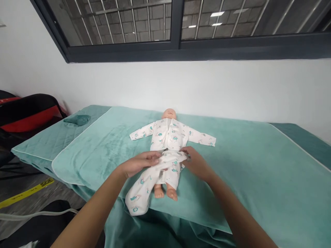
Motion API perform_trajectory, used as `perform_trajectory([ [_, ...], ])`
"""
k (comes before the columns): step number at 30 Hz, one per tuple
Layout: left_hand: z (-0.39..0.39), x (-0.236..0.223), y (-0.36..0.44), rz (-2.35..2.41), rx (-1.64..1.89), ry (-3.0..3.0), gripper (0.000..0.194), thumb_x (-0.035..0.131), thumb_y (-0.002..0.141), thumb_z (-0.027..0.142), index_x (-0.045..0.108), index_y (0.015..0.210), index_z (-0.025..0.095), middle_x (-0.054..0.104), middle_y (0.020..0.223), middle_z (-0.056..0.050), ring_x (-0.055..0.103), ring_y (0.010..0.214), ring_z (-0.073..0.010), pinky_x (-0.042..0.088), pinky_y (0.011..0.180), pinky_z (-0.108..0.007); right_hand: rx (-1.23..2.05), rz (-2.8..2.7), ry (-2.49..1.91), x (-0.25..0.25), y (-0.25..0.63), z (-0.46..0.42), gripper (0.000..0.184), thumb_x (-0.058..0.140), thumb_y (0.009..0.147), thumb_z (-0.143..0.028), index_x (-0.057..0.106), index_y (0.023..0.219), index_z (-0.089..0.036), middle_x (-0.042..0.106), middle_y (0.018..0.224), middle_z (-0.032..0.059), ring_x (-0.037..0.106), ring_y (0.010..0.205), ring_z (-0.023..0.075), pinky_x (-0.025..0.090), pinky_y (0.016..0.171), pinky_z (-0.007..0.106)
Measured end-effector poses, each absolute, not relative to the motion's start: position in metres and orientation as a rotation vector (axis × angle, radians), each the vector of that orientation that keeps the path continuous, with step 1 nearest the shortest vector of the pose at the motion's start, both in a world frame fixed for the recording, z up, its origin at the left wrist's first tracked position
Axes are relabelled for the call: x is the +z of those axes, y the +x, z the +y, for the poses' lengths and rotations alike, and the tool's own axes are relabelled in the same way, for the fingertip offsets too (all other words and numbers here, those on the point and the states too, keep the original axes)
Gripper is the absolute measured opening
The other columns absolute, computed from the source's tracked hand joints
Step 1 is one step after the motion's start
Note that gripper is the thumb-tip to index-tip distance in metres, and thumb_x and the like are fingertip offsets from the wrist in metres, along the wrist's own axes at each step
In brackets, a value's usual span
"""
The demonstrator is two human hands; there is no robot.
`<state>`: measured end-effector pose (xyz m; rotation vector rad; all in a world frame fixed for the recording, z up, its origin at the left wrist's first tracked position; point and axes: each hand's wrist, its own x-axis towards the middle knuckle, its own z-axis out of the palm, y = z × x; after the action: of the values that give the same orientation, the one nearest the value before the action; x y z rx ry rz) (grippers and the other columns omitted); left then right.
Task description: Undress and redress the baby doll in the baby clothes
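Observation:
A baby doll (169, 113) lies on its back, arms spread, dressed in an open-fronted white printed top (174, 134). White printed pants (172, 175) cover its legs, and its bare feet (171, 193) stick out below. Across the doll's waist lies a bunched piece of white printed cloth (139, 194), one end of it trailing toward the bed's near edge. My left hand (143, 161) pinches this cloth at the left of the waist. On the other side, my right hand (196, 163) has its fingers closed on the cloth by the hip; its fingertips are partly hidden.
The bed has a teal plush cover (240, 165) that hangs over the near edge. A face hole (77, 120) is at its left end. Black and red chairs (31, 113) stand at the left. Behind the bed are a white wall (168, 84) and a barred window (119, 22).

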<state>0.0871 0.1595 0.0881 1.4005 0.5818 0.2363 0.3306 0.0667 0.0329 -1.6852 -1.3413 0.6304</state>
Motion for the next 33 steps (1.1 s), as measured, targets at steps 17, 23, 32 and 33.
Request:
perform_trajectory([
  [17,0.159,0.071,0.113,0.581,0.704,1.22,0.034,0.077,0.075,0.036,0.059,0.097,0.018,0.062,0.082,0.001,0.057,0.071,-0.0109,0.042,0.066,-0.023,1.065,-1.32,-1.447,0.091,0.291,0.096,0.025,0.068,0.074,-0.042,0.059,0.081,-0.019,0.06,0.074,-0.0025,0.054,0.069,0.0156,0.04,0.062,0.027],
  [23,0.153,0.069,0.113,0.597,0.492,1.256,0.035,0.078,0.072,0.041,0.065,0.092,0.016,0.067,0.087,-0.003,0.06,0.079,-0.0168,0.045,0.072,-0.028,1.102,-1.25,-1.426,0.085,0.291,0.099,0.032,0.07,0.074,-0.048,0.062,0.084,-0.019,0.063,0.076,-0.0022,0.057,0.07,0.0161,0.043,0.062,0.027],
  [32,0.157,0.052,0.119,0.693,0.694,1.163,0.04,0.074,0.074,0.053,0.061,0.085,0.016,0.062,0.077,0.001,0.055,0.07,-0.0129,0.042,0.067,-0.024,1.399,-1.509,-1.398,0.082,0.292,0.093,0.037,0.078,0.067,-0.035,0.073,0.101,-0.021,0.074,0.101,0.0017,0.065,0.099,0.027,0.048,0.088,0.04],
  [33,0.155,0.053,0.118,0.693,0.647,1.19,0.042,0.071,0.075,0.055,0.063,0.087,0.016,0.063,0.078,0.0,0.056,0.071,-0.0138,0.042,0.067,-0.025,1.406,-1.436,-1.375,0.081,0.292,0.092,0.033,0.076,0.069,-0.034,0.072,0.098,-0.02,0.074,0.097,0.0013,0.066,0.095,0.0249,0.048,0.085,0.037],
])
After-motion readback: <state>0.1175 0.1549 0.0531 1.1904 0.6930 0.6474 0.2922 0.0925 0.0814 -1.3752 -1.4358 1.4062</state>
